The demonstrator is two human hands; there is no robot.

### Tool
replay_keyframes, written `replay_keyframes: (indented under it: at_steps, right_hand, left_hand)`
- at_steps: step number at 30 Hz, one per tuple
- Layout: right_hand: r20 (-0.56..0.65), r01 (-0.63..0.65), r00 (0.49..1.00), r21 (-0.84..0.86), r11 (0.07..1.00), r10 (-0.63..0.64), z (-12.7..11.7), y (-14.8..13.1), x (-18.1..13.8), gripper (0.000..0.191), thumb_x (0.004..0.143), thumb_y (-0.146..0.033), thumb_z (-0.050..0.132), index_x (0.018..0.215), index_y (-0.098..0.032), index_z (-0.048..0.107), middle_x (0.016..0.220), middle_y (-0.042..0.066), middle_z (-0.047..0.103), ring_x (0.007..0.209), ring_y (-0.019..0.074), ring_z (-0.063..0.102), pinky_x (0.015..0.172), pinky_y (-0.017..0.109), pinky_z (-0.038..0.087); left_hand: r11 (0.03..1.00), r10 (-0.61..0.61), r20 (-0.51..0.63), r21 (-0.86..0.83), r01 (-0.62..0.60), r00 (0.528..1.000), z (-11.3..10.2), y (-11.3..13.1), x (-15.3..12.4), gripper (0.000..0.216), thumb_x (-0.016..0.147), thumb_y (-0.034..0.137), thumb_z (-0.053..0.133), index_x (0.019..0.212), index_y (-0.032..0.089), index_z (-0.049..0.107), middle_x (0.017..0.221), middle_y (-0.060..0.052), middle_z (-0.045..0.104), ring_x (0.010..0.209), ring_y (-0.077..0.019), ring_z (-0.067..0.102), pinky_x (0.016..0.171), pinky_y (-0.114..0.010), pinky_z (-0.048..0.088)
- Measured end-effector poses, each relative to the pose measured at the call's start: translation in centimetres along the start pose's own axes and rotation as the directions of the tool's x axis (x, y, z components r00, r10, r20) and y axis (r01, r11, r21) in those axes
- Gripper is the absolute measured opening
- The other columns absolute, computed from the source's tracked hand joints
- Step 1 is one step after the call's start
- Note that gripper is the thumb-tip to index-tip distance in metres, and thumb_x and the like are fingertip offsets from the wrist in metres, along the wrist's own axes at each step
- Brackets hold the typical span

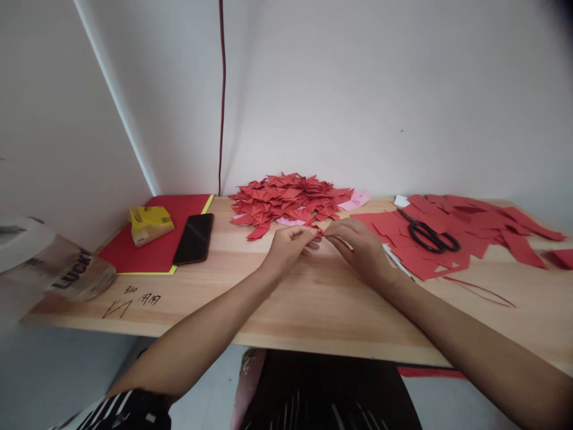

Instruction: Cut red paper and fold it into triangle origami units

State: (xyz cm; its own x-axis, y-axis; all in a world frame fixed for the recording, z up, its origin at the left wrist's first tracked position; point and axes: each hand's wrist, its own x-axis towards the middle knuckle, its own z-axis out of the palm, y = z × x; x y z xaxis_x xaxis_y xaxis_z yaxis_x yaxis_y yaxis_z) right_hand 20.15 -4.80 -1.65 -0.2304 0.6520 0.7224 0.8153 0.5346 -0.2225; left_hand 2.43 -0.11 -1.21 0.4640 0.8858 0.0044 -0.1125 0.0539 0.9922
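Note:
Between my two hands is a small piece of red paper (319, 229), mostly hidden by the fingers. My left hand (292, 243) pinches it from the left, thumb and fingertips together. From the right, the fingertips of my right hand (357, 242) close on its other side. Both hands are just above the wooden table (313, 310). Right behind them rises a heap of folded red paper pieces (289, 197) with pointed tips, some pink paper (356, 200) showing at its edge.
At right, black-handled scissors (430, 236) lie on loose red paper sheets (474, 221), near a white pen (398, 261) and thin red strips (481, 289). At left are a phone (194, 239), a yellow packet (151, 225) on red sheets (129, 254), and a plastic cup (78, 272).

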Motion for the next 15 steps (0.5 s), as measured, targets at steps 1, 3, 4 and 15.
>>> replay_keyframes:
  at_steps: [1, 3, 4, 15]
  right_hand:
    - [0.006, 0.016, 1.0, -0.025, 1.0, -0.016, 0.07, -0.03, -0.04, 0.018, 0.094, -0.022, 0.05, 0.088, -0.023, 0.067, 0.09, 0.009, 0.07, 0.085, 0.0216, 0.064, 0.076, 0.035, 0.05]
    - [0.035, 0.043, 0.999, -0.063, 0.997, -0.041, 0.31, -0.02, -0.23, 0.021, 0.094, -0.022, 0.049, 0.088, -0.024, 0.069, 0.09, 0.008, 0.07, 0.084, 0.0214, 0.063, 0.075, 0.035, 0.048]
    - [0.052, 0.056, 0.997, -0.073, 0.996, -0.053, 0.46, 0.01, -0.36, 0.022, 0.095, -0.021, 0.048, 0.09, -0.025, 0.069, 0.091, 0.007, 0.071, 0.085, 0.0211, 0.063, 0.075, 0.035, 0.047]
    - [0.132, 0.195, 0.974, -0.09, 0.977, -0.183, 0.84, 0.0, -0.79, 0.027, 0.095, -0.017, 0.047, 0.103, -0.025, 0.071, 0.102, 0.004, 0.074, 0.088, 0.0212, 0.065, 0.075, 0.036, 0.046]
  left_hand:
    - [0.999, -0.033, 0.012, -0.012, 0.033, 0.999, 0.01, 0.09, -0.06, 0.027, 0.078, 0.038, 0.068, 0.085, 0.013, 0.071, 0.089, -0.01, 0.071, 0.073, -0.014, 0.065, 0.061, -0.022, 0.047]
    - [0.995, -0.087, 0.028, -0.039, 0.088, 0.996, 0.02, 0.15, -0.12, 0.029, 0.076, 0.041, 0.07, 0.082, 0.013, 0.07, 0.088, -0.01, 0.07, 0.072, -0.0136, 0.065, 0.058, -0.021, 0.047]
    - [0.993, -0.105, 0.025, -0.052, 0.106, 0.994, 0.02, 0.12, -0.13, 0.03, 0.074, 0.042, 0.072, 0.08, 0.013, 0.069, 0.087, -0.01, 0.07, 0.07, -0.0133, 0.064, 0.057, -0.021, 0.046]
    - [0.991, -0.125, -0.047, -0.045, 0.123, 0.991, 0.17, -0.01, -0.14, 0.025, 0.071, 0.037, 0.073, 0.07, 0.012, 0.069, 0.065, -0.006, 0.065, 0.058, -0.0128, 0.061, 0.046, -0.019, 0.042]
